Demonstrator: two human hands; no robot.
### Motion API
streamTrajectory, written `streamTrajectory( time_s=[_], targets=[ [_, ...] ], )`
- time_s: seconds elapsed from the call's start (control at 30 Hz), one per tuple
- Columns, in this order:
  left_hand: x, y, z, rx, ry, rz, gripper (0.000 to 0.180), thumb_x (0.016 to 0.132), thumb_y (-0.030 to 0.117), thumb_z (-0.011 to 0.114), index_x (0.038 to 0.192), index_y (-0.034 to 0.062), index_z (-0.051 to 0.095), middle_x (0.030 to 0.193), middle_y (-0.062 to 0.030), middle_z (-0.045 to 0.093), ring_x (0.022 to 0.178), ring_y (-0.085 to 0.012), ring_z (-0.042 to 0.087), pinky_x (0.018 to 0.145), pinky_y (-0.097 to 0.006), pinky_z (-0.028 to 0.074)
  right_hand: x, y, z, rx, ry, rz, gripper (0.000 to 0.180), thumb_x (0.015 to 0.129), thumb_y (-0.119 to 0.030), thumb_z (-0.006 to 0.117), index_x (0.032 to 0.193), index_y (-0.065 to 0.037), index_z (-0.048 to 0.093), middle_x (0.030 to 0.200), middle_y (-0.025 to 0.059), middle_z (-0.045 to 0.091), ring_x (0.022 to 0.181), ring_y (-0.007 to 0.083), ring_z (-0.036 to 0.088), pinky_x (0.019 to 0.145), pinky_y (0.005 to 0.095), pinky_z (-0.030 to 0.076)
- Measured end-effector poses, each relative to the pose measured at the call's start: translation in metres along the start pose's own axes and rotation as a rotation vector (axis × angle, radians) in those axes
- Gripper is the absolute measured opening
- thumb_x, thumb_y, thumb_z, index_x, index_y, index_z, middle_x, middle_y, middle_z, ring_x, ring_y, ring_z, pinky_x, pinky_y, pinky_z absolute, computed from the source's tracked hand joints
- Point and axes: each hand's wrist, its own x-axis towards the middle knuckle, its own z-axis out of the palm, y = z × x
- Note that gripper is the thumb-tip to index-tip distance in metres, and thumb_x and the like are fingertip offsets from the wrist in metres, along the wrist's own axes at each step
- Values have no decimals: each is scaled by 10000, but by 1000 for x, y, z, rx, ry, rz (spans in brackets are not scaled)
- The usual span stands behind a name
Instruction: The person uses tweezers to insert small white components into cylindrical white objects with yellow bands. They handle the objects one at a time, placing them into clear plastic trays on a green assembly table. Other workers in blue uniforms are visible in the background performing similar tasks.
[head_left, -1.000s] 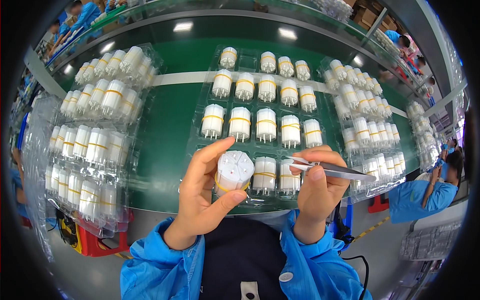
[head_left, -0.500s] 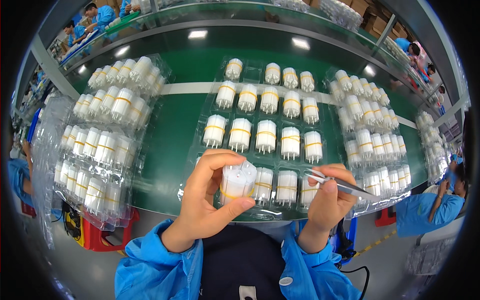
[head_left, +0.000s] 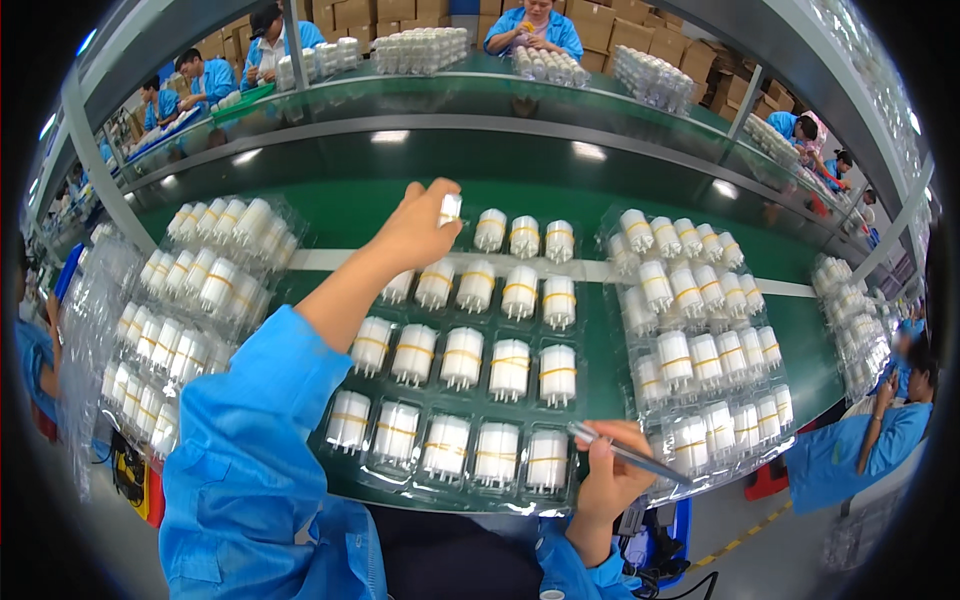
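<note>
My left hand (head_left: 418, 222) reaches to the far side of the clear plastic tray (head_left: 470, 503), its fingers closed on a white cylindrical part (head_left: 450, 208). That part is at the tray's far row, left of three like it; whether it rests in its pocket I cannot tell. The tray carries several rows of these parts, such as one white cylinder (head_left: 463, 355) with a yellow band around it and metal pins at its lower end. At the near right corner my right hand (head_left: 612, 480) grips metal tweezers (head_left: 640, 460), tips pointing left over the near row.
Stacked trays of like parts stand on the left (head_left: 190, 290) and right (head_left: 700, 345) of the green table (head_left: 310, 290). Clear empty trays (head_left: 95, 340) are piled at the far left. A metal rail (head_left: 480, 124) runs behind; co-workers (head_left: 535, 30) sit beyond and at the right.
My left hand has gone from near my chest to the tray's far row with the white cylindrical part. My right hand keeps the tweezers, lower now. The view has tilted up.
</note>
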Motion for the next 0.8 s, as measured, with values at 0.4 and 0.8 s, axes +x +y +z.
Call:
streamTrajectory(
  time_s=[0.4,0.8],
  targets=[
    [52,-13,65,351,58,-199,526,940,417,507,1334,69,470,1340,-157,472,1258,-324,422,1047,-522,308,-1,-3,-10,-13,-45,16,189,800,-80,722,937,42,679,889,166,669,802,204,635,722,274,498],
    [44,-10,65,344,-147,126,491,999,452,312,1351,151,476,1463,-69,417,1338,-272,350,1107,-601,87,-2,-2,-5,-56,-44,43,169,794,-52,711,937,34,683,892,158,671,795,194,630,718,272,488]
  ],
)
